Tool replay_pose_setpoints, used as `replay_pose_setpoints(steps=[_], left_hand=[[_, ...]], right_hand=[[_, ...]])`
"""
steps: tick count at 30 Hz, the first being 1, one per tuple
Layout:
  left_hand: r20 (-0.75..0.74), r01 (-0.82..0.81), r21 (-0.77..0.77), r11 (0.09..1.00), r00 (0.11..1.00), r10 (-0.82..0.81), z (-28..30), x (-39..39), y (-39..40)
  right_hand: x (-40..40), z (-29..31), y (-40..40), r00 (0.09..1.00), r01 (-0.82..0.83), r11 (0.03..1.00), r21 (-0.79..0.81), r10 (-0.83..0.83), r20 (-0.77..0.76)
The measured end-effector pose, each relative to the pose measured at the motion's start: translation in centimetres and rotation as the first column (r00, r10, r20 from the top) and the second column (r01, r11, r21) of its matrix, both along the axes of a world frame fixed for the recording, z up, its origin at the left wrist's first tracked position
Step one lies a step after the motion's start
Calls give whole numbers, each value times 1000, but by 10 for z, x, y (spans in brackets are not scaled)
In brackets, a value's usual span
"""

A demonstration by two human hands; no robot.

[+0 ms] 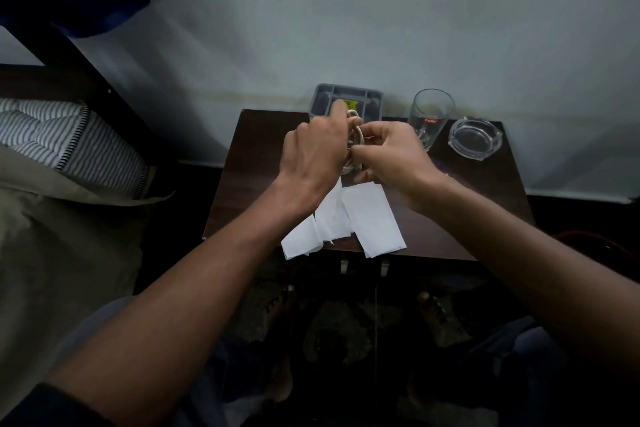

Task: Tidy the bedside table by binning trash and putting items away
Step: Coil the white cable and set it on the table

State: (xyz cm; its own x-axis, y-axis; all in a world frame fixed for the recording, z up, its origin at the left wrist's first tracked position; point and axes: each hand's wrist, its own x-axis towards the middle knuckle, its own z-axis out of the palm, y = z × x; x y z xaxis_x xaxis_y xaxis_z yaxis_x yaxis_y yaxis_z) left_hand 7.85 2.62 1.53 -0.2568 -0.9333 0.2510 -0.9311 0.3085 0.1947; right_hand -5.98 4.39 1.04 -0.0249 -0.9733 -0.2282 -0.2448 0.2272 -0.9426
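Observation:
Above the middle of the dark wooden bedside table (249, 184) my two hands meet around a coiled white cable (356, 135). My left hand (315, 152) grips the coil from the left, fingers curled over it. My right hand (388, 152) pinches the cable from the right between thumb and fingers. Most of the coil is hidden between the hands. Several white paper sheets (367, 218) lie on the table below my hands, reaching over its front edge.
A grey plastic tray (323, 97) with a yellow label inside stands at the table's back edge against the wall. To the right are a clear drinking glass (433, 111) and a glass ashtray (474, 139). A bed with a striped mattress (69, 142) lies on the left.

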Motion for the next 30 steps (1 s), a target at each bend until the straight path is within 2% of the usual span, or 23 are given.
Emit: replay_pose_setpoints(steps=[2, 4, 14, 16, 21, 24, 25, 27, 29, 30], left_hand=[[54, 14, -8, 1000, 998, -14, -4, 0, 0], [69, 30, -16, 999, 997, -28, -7, 0, -2], [104, 17, -35, 999, 995, -13, 1, 7, -6], [115, -16, -3, 1000, 993, 17, 2, 11, -9], [117, -77, 124, 989, 991, 63, -2, 24, -22], [107, -43, 169, 985, 994, 25, -2, 23, -23], [67, -26, 202, 979, 998, 12, -2, 23, -24], [-124, 17, 289, 957, 992, 20, -5, 26, -28], [-359, 80, 340, 937, 932, 51, -8, 28, -34], [-429, 106, 339, 935, 902, 53, -9, 28, -36]], right_hand=[[2, -4, 1, 986, -8, 998, -55, -2, -168], [4, -8, 1, 971, 11, 997, -74, -29, -238], [-3, 0, 0, 957, -44, 999, -11, 39, -288], [-9, 9, -2, 968, -50, 997, 55, 62, -241], [-37, 26, -12, 999, -53, 980, 189, 51, 16], [-46, 20, -18, 999, -32, 982, 185, 35, -12], [-48, 16, -20, 998, -17, 982, 189, 28, -53], [-49, 5, -22, 987, 1, 985, 172, 27, -160], [-44, -7, -21, 954, -7, 996, 86, 33, -300], [-39, -12, -19, 939, -22, 999, 46, 36, -342]])
